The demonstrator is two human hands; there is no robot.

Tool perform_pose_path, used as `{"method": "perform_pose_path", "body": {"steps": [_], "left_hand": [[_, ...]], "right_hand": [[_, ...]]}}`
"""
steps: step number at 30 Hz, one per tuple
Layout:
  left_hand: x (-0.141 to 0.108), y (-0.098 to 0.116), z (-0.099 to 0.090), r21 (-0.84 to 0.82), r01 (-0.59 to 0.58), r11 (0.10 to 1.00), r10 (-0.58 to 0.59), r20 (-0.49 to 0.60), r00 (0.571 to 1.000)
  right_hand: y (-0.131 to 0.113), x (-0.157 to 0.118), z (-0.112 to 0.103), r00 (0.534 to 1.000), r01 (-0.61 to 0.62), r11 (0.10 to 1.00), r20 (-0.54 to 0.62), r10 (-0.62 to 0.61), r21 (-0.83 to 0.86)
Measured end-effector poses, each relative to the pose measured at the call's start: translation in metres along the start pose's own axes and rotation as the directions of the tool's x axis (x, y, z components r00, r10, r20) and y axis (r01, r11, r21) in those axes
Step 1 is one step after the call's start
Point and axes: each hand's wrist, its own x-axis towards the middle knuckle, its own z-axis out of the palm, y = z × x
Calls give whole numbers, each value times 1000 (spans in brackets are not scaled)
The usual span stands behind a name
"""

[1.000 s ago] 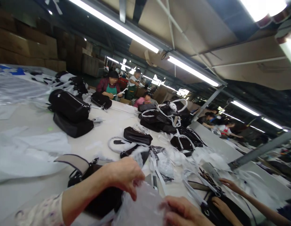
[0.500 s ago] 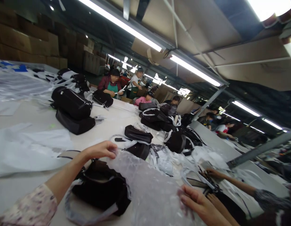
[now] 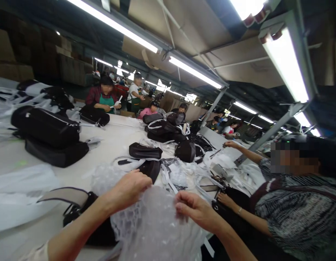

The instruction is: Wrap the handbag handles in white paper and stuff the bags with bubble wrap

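Right now your left hand [image 3: 133,185] has its grip closed on the bubble wrap [image 3: 159,228], the fingertips curled down onto its upper part. Your right hand [image 3: 196,210] pinches the same piece near its upper right side, thumb against bent fingers, though the fingertips are a little blurred. The bubble wrap hangs between and below your two hands, over the near edge of the bench [image 3: 113,134]. More bubbly plastic shows beyond your left wrist; whether it is one piece with the rest, I cannot tell.

Partly behind your left forearm, toward the near left corner, sits a black handbag [image 3: 101,235], its pale-lined strap [image 3: 68,194] arching out to the left. Beside that strap, toward the left edge, a thin white sheet [image 3: 21,192] lies spread flat. Farther along that side, two dark bags [image 3: 46,127] rest one on top of the other.

Beyond your hands, near the middle of the bench, you have a small black bag [image 3: 145,151], with a rounded black bag [image 3: 185,151] just to its right. Toward the far edge, a heap of black bags [image 3: 165,130] shows white-wrapped handles. On your right, a co-worker [image 3: 298,214] rests one hand on a dark bag [image 3: 238,197] and holds the other hand raised.
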Motion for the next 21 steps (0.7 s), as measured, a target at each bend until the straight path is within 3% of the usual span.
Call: {"method": "perform_pose_path", "body": {"steps": [4, 8, 12, 14, 17, 20, 21], "left_hand": [[-22, -46, -19, -40, 130, 991, -135, -145, 980], [-44, -81, -41, -11, 201, 980, -200, -159, 967], [-56, -96, -43, 58, 280, 958, -269, -144, 952], [-54, -89, -40, 126, 315, 941, -292, -169, 941], [-37, -51, -31, 161, 242, 957, -204, -221, 954], [-12, -2, -13, 50, 56, 997, -53, -70, 996], [-5, 10, -7, 37, 44, 998, -44, 2, 999]], "right_hand": [[25, -3, -10, 988, -90, 982, 138, 68, 165], [42, 3, -10, 997, -55, 975, 68, 41, 215], [39, 16, -4, 1000, -29, 986, 15, 27, 164], [35, 23, 0, 1000, 10, 991, -8, -9, 133], [24, 34, 10, 997, 75, 992, 6, -76, 102], [10, 45, 23, 989, 145, 988, 12, -146, 62], [7, 48, 27, 986, 165, 985, 6, -165, 58]]}}
